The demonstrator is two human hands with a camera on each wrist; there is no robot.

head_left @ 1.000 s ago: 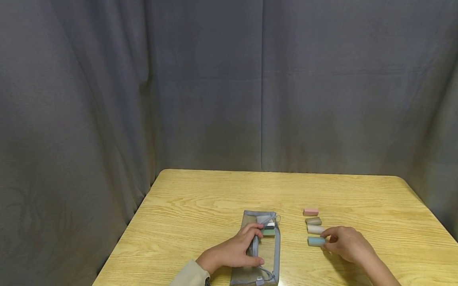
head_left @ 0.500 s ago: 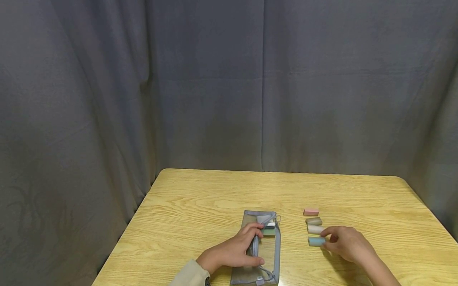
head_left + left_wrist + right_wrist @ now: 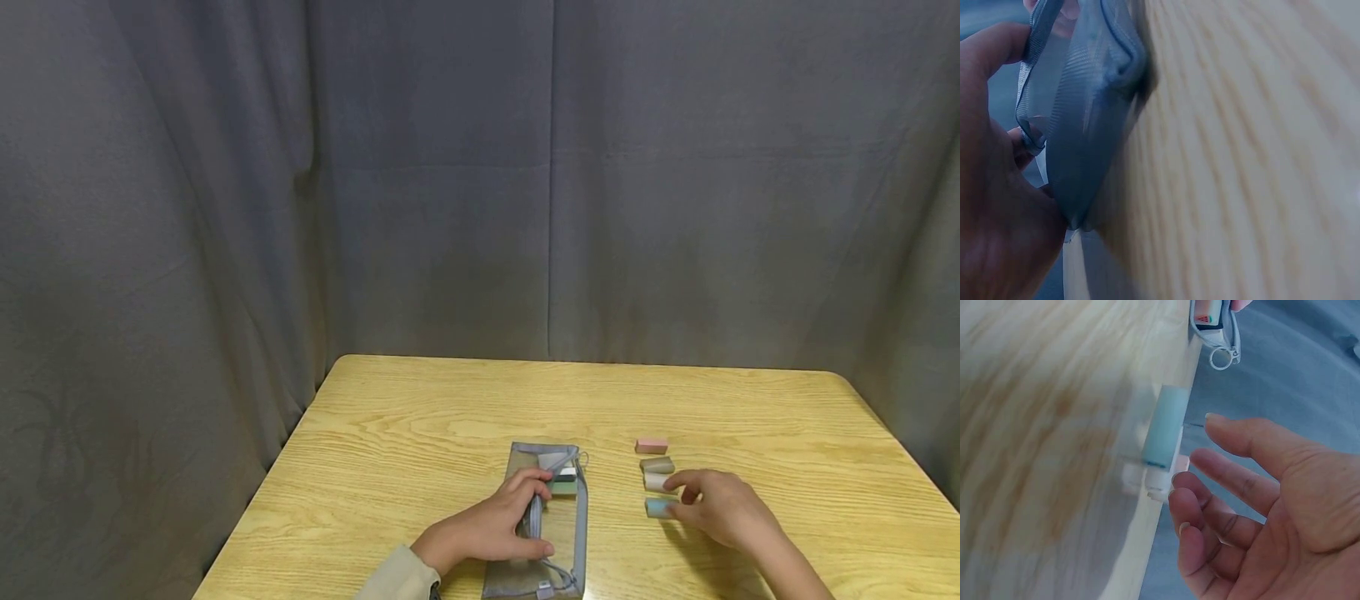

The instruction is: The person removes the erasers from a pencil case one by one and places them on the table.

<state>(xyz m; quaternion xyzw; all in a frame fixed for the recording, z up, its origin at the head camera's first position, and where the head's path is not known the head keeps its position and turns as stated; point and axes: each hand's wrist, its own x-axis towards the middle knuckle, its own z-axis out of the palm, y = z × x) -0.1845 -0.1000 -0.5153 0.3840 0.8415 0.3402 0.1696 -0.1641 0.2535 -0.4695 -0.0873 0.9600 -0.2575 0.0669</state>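
Observation:
My left hand [image 3: 491, 523] holds the zipped edge of a grey see-through mesh pouch [image 3: 581, 533], its fingers and thumb spread along the opening. Inside lie a green block [image 3: 564, 487] and a white-and-dark one [image 3: 564, 473]. To the right, my right hand [image 3: 723, 508] reaches over a small light blue block [image 3: 656, 507] on the table. The right wrist view shows a gap between thumb and fingers, with the blue block [image 3: 1166, 428] just beyond the fingertips. A white block [image 3: 654, 482] lies right behind it, partly covered by my index finger.
A brown block [image 3: 657, 465] and a pink block [image 3: 651, 446] continue the row towards the back. The pouch carries a zipper ring [image 3: 1221, 359]. Grey curtains [image 3: 435, 208] hang behind the wood-grain table [image 3: 420, 408].
My right hand has shifted slightly left, its thumb and index finger now further over the blue and white blocks. The left hand and pouch stay as they were.

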